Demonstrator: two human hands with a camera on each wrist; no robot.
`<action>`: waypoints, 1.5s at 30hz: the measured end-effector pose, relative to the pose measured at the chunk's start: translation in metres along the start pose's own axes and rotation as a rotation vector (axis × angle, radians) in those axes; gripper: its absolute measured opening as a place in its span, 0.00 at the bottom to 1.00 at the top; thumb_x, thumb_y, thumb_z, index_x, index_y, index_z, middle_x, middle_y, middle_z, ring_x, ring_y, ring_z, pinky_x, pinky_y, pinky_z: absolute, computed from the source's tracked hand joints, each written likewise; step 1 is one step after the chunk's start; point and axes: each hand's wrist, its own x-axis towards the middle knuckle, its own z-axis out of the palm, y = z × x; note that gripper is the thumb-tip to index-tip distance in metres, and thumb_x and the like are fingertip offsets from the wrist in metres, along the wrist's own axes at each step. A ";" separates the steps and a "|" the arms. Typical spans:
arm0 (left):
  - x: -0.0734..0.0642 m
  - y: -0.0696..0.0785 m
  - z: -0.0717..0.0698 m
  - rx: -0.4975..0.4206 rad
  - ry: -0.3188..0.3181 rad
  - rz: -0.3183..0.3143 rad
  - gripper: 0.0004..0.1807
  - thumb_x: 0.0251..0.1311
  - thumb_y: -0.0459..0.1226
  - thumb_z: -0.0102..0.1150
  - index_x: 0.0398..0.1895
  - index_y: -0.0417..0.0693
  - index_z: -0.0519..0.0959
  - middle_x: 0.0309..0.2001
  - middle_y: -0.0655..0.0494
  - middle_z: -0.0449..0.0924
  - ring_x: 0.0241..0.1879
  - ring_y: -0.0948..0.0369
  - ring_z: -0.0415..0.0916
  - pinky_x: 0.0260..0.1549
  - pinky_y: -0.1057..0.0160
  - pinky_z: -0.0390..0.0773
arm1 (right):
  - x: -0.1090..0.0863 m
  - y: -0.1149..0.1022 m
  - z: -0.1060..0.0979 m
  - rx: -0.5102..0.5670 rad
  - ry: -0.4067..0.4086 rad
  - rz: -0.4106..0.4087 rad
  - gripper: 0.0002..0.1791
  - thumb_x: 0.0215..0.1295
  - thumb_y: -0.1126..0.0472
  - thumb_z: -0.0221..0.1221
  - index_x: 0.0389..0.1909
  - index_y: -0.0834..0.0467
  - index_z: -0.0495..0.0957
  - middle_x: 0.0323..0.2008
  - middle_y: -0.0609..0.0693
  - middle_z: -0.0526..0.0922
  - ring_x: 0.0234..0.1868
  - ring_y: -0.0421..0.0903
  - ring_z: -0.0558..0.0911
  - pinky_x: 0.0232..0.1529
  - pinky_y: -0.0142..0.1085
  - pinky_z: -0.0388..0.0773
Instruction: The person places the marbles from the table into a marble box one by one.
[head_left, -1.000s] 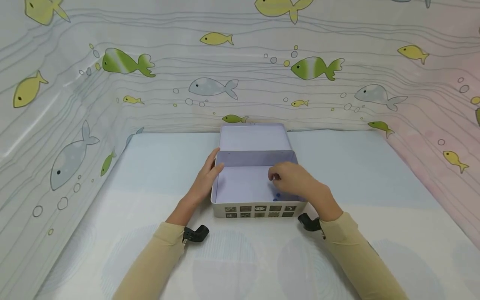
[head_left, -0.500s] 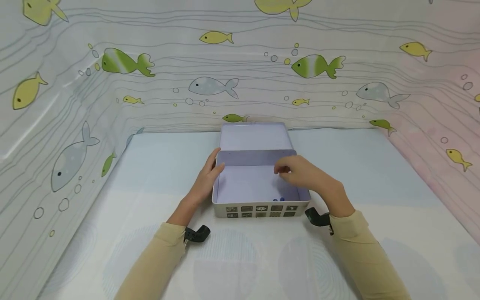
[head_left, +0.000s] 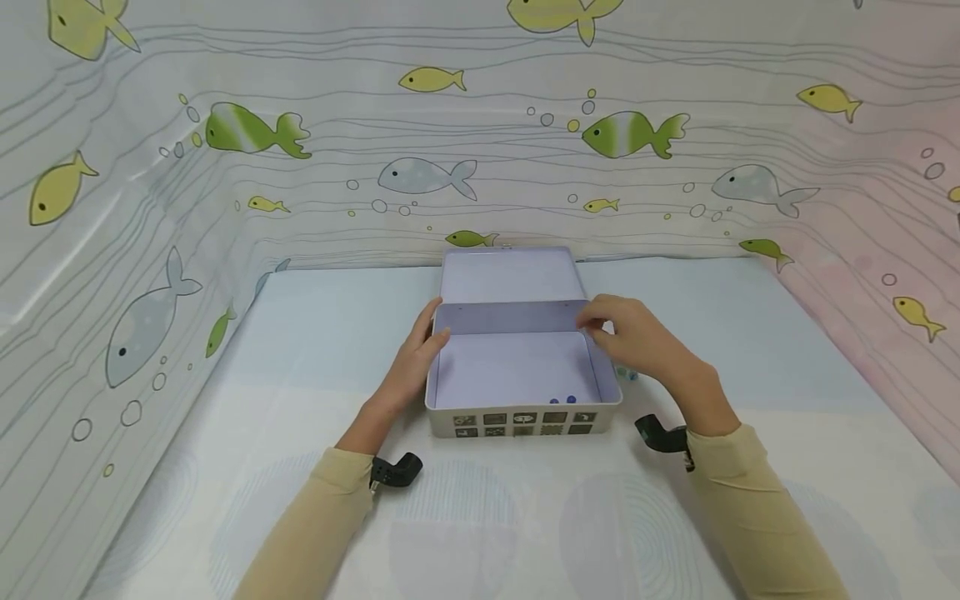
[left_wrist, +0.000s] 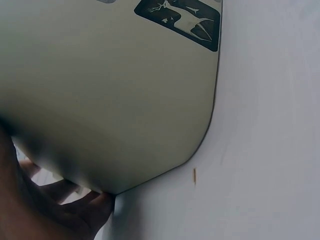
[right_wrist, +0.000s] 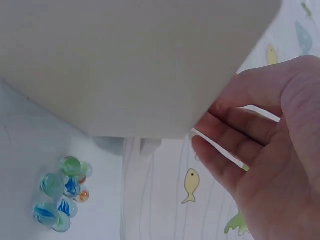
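A lidded box (head_left: 495, 367) with a pale lilac inside stands open in the head view, small dark pictures along its front wall. Around its left side wall, my left hand (head_left: 408, 362) grips with the thumb over the rim and the fingers outside. Two small blue marbles (head_left: 572, 399) lie inside near the front right corner. My right hand (head_left: 633, 337) is over the right rear rim, fingers bent and thumb close to the index finger. In the right wrist view the box wall covers part of its fingertips; I cannot tell whether they pinch anything.
Several glass marbles (right_wrist: 52, 185), green, blue and orange, lie outside the box on its right side. The raised lid (head_left: 513, 275) leans back near the fish-patterned backdrop (head_left: 322, 221). A small brown sliver (left_wrist: 194, 176) lies on the table by the box.
My right hand has moved from inside the box rightward and back to the right rim. The two blue marbles have shifted slightly right along the front wall. My left hand keeps its grip.
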 end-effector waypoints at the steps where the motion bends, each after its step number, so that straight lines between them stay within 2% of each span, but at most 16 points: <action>1: 0.000 0.000 0.000 -0.003 0.000 0.004 0.34 0.76 0.54 0.36 0.80 0.67 0.41 0.81 0.60 0.38 0.81 0.53 0.37 0.77 0.45 0.44 | -0.001 0.002 -0.001 -0.006 0.011 0.001 0.11 0.64 0.74 0.57 0.41 0.60 0.84 0.41 0.54 0.85 0.44 0.49 0.81 0.49 0.49 0.80; 8: 0.001 0.001 0.002 -0.008 -0.003 0.011 0.34 0.76 0.54 0.36 0.80 0.67 0.42 0.81 0.60 0.38 0.81 0.53 0.37 0.77 0.45 0.44 | -0.006 0.017 -0.012 -0.074 0.046 0.049 0.11 0.64 0.74 0.55 0.43 0.64 0.83 0.40 0.56 0.84 0.43 0.51 0.80 0.48 0.50 0.79; 12: 0.003 0.001 0.002 -0.010 -0.003 0.013 0.34 0.76 0.52 0.36 0.81 0.63 0.41 0.82 0.59 0.37 0.81 0.52 0.37 0.77 0.46 0.45 | -0.009 0.025 -0.019 -0.126 0.006 0.123 0.12 0.65 0.72 0.53 0.44 0.64 0.83 0.40 0.57 0.84 0.43 0.52 0.79 0.47 0.50 0.78; 20: 0.003 0.003 0.002 -0.003 -0.002 0.003 0.35 0.75 0.55 0.37 0.80 0.66 0.42 0.82 0.58 0.37 0.81 0.50 0.39 0.77 0.45 0.46 | -0.014 0.040 -0.025 -0.160 -0.059 0.211 0.14 0.65 0.71 0.52 0.46 0.64 0.83 0.37 0.56 0.83 0.40 0.52 0.79 0.41 0.45 0.75; 27: 0.000 0.007 -0.002 -0.007 -0.010 -0.014 0.34 0.76 0.51 0.38 0.81 0.64 0.42 0.82 0.58 0.36 0.81 0.50 0.37 0.77 0.45 0.44 | -0.011 0.056 -0.017 -0.143 -0.124 0.253 0.15 0.64 0.71 0.52 0.47 0.64 0.83 0.36 0.56 0.84 0.38 0.51 0.78 0.36 0.41 0.76; 31: -0.001 0.005 -0.001 -0.001 -0.001 -0.004 0.34 0.76 0.51 0.38 0.81 0.65 0.43 0.82 0.58 0.37 0.81 0.49 0.37 0.77 0.44 0.45 | -0.010 0.063 -0.011 -0.144 -0.153 0.271 0.15 0.63 0.71 0.53 0.47 0.65 0.83 0.37 0.57 0.85 0.37 0.51 0.79 0.36 0.42 0.77; 32: 0.001 0.000 0.000 0.004 0.006 0.007 0.34 0.76 0.53 0.37 0.80 0.66 0.43 0.82 0.59 0.38 0.81 0.50 0.38 0.77 0.44 0.45 | -0.010 0.063 -0.010 -0.142 -0.160 0.276 0.15 0.63 0.71 0.53 0.46 0.65 0.83 0.37 0.57 0.85 0.37 0.51 0.79 0.36 0.42 0.77; 45: 0.001 -0.002 0.000 -0.015 0.013 0.012 0.33 0.76 0.52 0.37 0.80 0.69 0.44 0.81 0.60 0.39 0.81 0.52 0.39 0.77 0.45 0.46 | -0.007 0.068 0.004 -0.146 -0.229 0.315 0.11 0.65 0.68 0.56 0.44 0.63 0.85 0.38 0.56 0.85 0.38 0.50 0.79 0.39 0.44 0.78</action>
